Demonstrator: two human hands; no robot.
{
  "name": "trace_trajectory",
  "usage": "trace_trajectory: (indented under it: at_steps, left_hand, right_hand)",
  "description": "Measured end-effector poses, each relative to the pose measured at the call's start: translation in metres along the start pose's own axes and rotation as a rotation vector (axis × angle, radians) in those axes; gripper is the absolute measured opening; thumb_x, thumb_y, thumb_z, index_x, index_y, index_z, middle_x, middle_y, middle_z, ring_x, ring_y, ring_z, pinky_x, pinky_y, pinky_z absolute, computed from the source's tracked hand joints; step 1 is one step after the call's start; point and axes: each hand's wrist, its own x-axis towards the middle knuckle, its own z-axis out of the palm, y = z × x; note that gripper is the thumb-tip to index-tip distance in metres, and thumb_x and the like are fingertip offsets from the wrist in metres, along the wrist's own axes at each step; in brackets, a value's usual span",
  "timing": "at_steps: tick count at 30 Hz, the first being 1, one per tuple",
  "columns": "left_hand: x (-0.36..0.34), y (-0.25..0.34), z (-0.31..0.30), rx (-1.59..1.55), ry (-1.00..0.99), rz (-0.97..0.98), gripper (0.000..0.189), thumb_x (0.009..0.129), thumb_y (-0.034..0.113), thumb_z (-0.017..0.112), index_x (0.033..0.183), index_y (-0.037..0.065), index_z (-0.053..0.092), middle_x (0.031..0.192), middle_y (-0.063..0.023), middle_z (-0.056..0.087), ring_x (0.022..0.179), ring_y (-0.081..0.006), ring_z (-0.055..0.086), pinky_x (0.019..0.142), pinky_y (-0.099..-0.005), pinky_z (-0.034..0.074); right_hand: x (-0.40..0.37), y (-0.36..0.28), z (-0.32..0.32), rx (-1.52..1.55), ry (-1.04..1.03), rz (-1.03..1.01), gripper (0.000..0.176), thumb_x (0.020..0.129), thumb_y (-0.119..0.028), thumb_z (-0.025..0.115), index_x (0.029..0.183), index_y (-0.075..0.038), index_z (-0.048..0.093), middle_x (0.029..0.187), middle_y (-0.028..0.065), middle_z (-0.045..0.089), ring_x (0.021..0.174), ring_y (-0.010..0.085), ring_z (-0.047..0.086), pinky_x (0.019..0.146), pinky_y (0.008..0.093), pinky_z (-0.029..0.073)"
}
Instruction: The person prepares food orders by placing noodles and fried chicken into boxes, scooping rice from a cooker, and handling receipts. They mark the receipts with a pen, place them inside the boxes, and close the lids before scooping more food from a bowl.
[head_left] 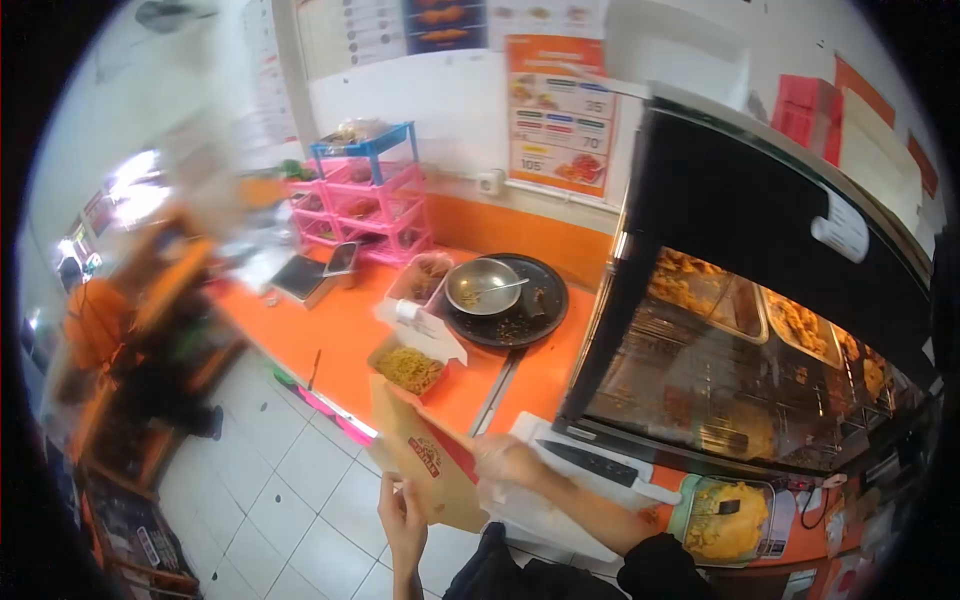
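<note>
A brown cardboard takeaway box (432, 465) with a red logo stands tilted in front of me, at the counter's front edge. My left hand (403, 515) pinches its lower left side, fingers closed on the card. At the box's upper right edge is my right hand (508, 460), slightly blurred, its fingers curled against the card. Red shows on the inner side of the box. Just beyond it sits an open white box (408, 370) filled with yellow noodles. Beside my right forearm a dark-bladed knife (590, 462) lies on a white cutting board (640, 492).
A metal bowl with a spoon (485, 287) rests on a round black tray (540, 315). The heated display case (760, 180) holds fried food at right. Pink shelves (365, 205) stand at the back. A container of yellow food (728, 520) is at lower right; another person (100, 320) is at left.
</note>
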Motion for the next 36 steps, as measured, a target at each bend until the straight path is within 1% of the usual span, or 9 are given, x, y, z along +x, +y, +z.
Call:
trace_trajectory:
  at_steps: [4,7,10,13,16,18,24,32,36]
  left_hand:
    - [0.016,-0.007,-0.005,0.043,-0.02,-0.032,0.012,0.096,0.013,0.045,0.093,0.002,0.046,0.064,-0.008,0.062,0.049,-0.0065,0.05,0.043,-0.0213,0.033]
    - [0.022,0.021,0.018,0.118,-0.204,-0.002,0.012,0.094,0.012,0.05,0.092,0.001,0.046,0.056,-0.005,0.059,0.045,-0.0047,0.046,0.04,-0.0218,0.028]
    - [0.042,0.027,-0.008,0.109,-0.041,-0.043,0.013,0.094,0.013,0.051,0.09,0.001,0.046,0.057,-0.0058,0.06,0.045,-0.0043,0.048,0.039,-0.0213,0.03]
    - [0.071,0.025,-0.042,0.153,0.013,-0.103,0.015,0.095,0.014,0.047,0.091,0.0,0.044,0.061,-0.0104,0.062,0.048,-0.0095,0.057,0.039,-0.0219,0.039]
    - [0.087,0.019,-0.047,0.199,-0.023,-0.149,0.016,0.095,0.014,0.047,0.096,-0.001,0.041,0.064,-0.0128,0.063,0.05,-0.0135,0.059,0.041,-0.0242,0.044]
    - [0.096,0.009,-0.043,0.144,-0.064,-0.192,0.016,0.095,0.013,0.046,0.098,-0.002,0.039,0.068,-0.0159,0.063,0.054,-0.0163,0.061,0.044,-0.0265,0.049]
    - [0.115,-0.053,-0.008,-0.132,-0.2,-0.4,0.021,0.094,0.01,0.045,0.105,-0.002,0.031,0.093,-0.0245,0.055,0.067,-0.0299,0.066,0.054,-0.0354,0.06]
    - [0.118,-0.063,0.04,-0.046,-0.221,-0.373,0.026,0.092,0.006,0.048,0.108,0.0,0.029,0.107,-0.0226,0.043,0.079,-0.0331,0.064,0.058,-0.0369,0.062]
    - [0.121,-0.082,0.057,0.015,-0.209,-0.358,0.028,0.094,0.016,0.048,0.111,0.003,0.03,0.102,-0.0208,0.05,0.07,-0.0268,0.064,0.054,-0.0334,0.06]
  right_hand:
    - [0.056,0.04,-0.011,-0.423,-0.204,-0.461,0.019,0.074,-0.014,0.051,0.08,-0.002,0.065,0.072,0.0157,0.064,0.07,0.0283,0.064,0.062,0.0384,0.051]
    - [0.036,-0.069,-0.064,-0.395,-0.547,0.292,0.02,0.076,-0.018,0.052,0.077,-0.003,0.066,0.069,0.0128,0.064,0.065,0.0239,0.063,0.06,0.038,0.051]
    - [0.066,-0.01,-0.06,-0.288,-0.456,0.393,0.019,0.075,-0.02,0.054,0.076,-0.006,0.067,0.064,0.0129,0.063,0.057,0.0234,0.063,0.053,0.0392,0.051]
    - [0.072,0.061,-0.052,-0.228,0.184,0.212,0.014,0.072,-0.019,0.059,0.072,-0.01,0.069,0.064,0.0126,0.065,0.054,0.0212,0.063,0.048,0.0403,0.05]
    - [0.101,0.035,-0.103,-0.426,0.099,0.585,0.017,0.074,-0.018,0.059,0.061,-0.011,0.067,0.061,0.0083,0.065,0.057,0.0228,0.065,0.048,0.0413,0.051]
    - [0.134,0.046,-0.112,-0.544,0.094,0.757,0.017,0.076,-0.02,0.06,0.084,-0.008,0.069,0.086,0.0132,0.067,0.08,0.0252,0.066,0.062,0.0376,0.054]
    - [0.047,0.0,-0.108,-0.538,0.44,0.436,0.06,0.082,-0.02,0.058,0.136,-0.008,0.035,0.143,0.0169,0.031,0.126,0.0298,0.04,0.1,0.0391,0.037]
    - [-0.044,0.063,-0.01,-0.117,0.875,-0.003,0.038,0.076,-0.009,0.061,0.114,-0.012,0.059,0.122,0.0111,0.053,0.115,0.0308,0.048,0.097,0.04,0.041]
    - [-0.111,0.078,0.037,-0.006,0.811,0.169,0.028,0.078,-0.008,0.059,0.106,-0.01,0.061,0.117,0.0102,0.057,0.112,0.0286,0.052,0.095,0.0397,0.043]
